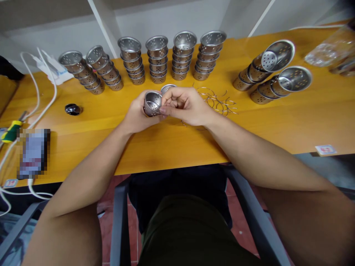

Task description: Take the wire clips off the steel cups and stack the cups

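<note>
cup (pixel 149 99), metal and perforated, at the centre of the dial: my left hand (pixel 135 116) is curled around its wall from nine o'clock, holding it over the table (pixel 155 155) with its mouth tilted toward me. my right hand (pixel 184 105) lies at three o'clock, thumb and curled forefinger drawn narrow at the rim; i cannot tell whether anything is pinched between them. a curved line crosses the cup's interior, its nature unclear. likely faults, as i judge them: (a) the fingertips could slip and scrape along the rim, the metal being smooth and the contact small; (b) the cup could turn under pressure, should my left grip slacken; (c) the second cup (pixel 168 88), just beyond my right fingers at two o'clock, could be nudged by a stray knuckle; (d) the curved wires (pixel 217 101), heaped loosely at three o'clock, could tangle or prick my wrist, since they overlap and have bare ends; (e) the upright cup stacks (pixel 185 55), ranged from eleven to two o'clock, could topple if struck, being tall and narrow at the foot.
</note>
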{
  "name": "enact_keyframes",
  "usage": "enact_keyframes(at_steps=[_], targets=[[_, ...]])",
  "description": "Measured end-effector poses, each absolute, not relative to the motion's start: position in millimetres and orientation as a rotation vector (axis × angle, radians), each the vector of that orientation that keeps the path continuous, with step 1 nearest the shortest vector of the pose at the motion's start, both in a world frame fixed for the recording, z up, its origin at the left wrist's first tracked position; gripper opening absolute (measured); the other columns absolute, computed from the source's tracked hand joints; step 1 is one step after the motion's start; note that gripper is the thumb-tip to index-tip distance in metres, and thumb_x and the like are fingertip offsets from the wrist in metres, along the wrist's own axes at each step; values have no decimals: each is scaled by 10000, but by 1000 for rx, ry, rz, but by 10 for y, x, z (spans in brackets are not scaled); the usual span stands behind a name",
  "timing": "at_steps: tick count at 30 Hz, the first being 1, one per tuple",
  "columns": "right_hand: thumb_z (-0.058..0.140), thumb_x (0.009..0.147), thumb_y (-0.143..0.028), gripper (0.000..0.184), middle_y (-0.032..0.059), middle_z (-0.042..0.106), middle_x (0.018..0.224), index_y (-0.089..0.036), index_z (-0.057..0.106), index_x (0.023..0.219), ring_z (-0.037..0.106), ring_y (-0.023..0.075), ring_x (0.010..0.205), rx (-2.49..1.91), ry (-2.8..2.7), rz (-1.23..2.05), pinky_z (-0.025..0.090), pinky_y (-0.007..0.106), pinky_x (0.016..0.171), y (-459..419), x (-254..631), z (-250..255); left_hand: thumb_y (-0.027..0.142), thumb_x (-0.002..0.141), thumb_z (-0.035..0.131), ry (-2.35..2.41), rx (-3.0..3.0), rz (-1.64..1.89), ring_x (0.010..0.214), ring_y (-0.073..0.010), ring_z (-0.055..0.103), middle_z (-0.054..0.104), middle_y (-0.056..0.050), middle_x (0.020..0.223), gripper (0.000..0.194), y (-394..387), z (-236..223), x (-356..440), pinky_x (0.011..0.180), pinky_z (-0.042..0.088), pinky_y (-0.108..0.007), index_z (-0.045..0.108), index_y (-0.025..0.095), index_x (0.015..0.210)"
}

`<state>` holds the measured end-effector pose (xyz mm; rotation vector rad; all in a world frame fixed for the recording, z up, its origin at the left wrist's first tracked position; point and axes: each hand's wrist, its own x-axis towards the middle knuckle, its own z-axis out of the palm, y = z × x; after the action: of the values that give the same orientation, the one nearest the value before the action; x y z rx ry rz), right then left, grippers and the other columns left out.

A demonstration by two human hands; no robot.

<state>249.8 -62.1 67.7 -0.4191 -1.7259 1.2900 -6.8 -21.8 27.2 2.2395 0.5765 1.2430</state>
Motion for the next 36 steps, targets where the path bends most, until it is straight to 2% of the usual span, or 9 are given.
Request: enact_keyframes(at_steps=[5, 7, 10, 14, 17, 21, 27, 32, 36], targets=[[1129, 977, -677, 525, -2, 705, 866, -245, 836, 1034, 592, 154, 729, -469, -1758, 1183, 523, 309, 653, -617, 2530, 679, 852, 807, 1156, 604, 2176, 1268, 1107, -311, 878, 919, -84, 1311, 960, -175, 228, -89, 984, 780, -548, 787, 311, 1508], [1120, 973, -713, 541, 20, 730, 934, -247, 849, 1025, 604, 162, 767, -499, -1771, 1116, 548, 314, 676, -611, 2548, 683, 838, 780, 1180, 626, 2126, 1245, 1116, -325, 878, 908, -79, 1312, 966, -171, 216, -96, 1008, 778, -559, 799, 332, 1509], [1098, 982, -752, 565, 35, 751, 987, -246, 846, 1006, 664, 172, 822, -485, -1779, 1095, 615, 325, 763, -596, 2562, 684, 812, 801, 1180, 656, 2066, 1211, 1128, -346, 890, 891, -95, 1317, 928, -200, 230, -82, 1027, 775, -574, 814, 329, 1504], [1080, 998, -764, 575, 30, 750, 988, -243, 839, 1030, 698, 180, 852, -463, -1770, 1151, 642, 334, 808, -583, 2560, 674, 766, 861, 1160, 625, 2074, 1238, 1119, -326, 903, 907, -110, 1300, 845, -245, 268, -42, 999, 786, -544, 816, 294, 1471], [1093, 995, -740, 556, 36, 748, 1003, -240, 853, 1038, 683, 181, 856, -481, -1759, 1152, 643, 339, 808, -595, 2564, 679, 755, 884, 1148, 618, 2072, 1267, 1102, -308, 907, 921, -114, 1276, 814, -252, 276, -24, 996, 794, -515, 818, 278, 1455], [1132, 963, -706, 527, 46, 752, 1016, -251, 869, 1006, 653, 189, 849, -510, -1749, 1123, 640, 357, 800, -611, 2581, 692, 810, 857, 1145, 647, 2063, 1250, 1125, -312, 898, 912, -118, 1285, 873, -247, 259, -24, 1024, 788, -518, 819, 269, 1459], [1111, 949, -785, 600, 30, 741, 989, -245, 858, 1020, 661, 182, 851, -498, -1746, 1161, 629, 340, 802, -565, 2568, 659, 878, 825, 1140, 743, 2026, 1205, 1171, -318, 885, 903, -122, 1303, 944, -246, 254, -37, 1092, 775, -523, 802, 264, 1458], [1101, 970, -777, 599, 25, 736, 990, -239, 845, 1026, 672, 169, 838, -487, -1743, 1168, 644, 331, 826, -568, 2536, 654, 819, 865, 1134, 691, 2085, 1258, 1095, -293, 880, 914, -112, 1293, 870, -243, 260, -48, 988, 771, -479, 805, 287, 1471], [1105, 947, -805, 629, 31, 748, 981, -235, 846, 1006, 680, 174, 837, -466, -1731, 1182, 654, 332, 820, -581, 2525, 658, 811, 901, 1119, 658, 2117, 1252, 1087, -292, 901, 911, -87, 1288, 823, -252, 274, -44, 977, 774, -466, 800, 312, 1471]])
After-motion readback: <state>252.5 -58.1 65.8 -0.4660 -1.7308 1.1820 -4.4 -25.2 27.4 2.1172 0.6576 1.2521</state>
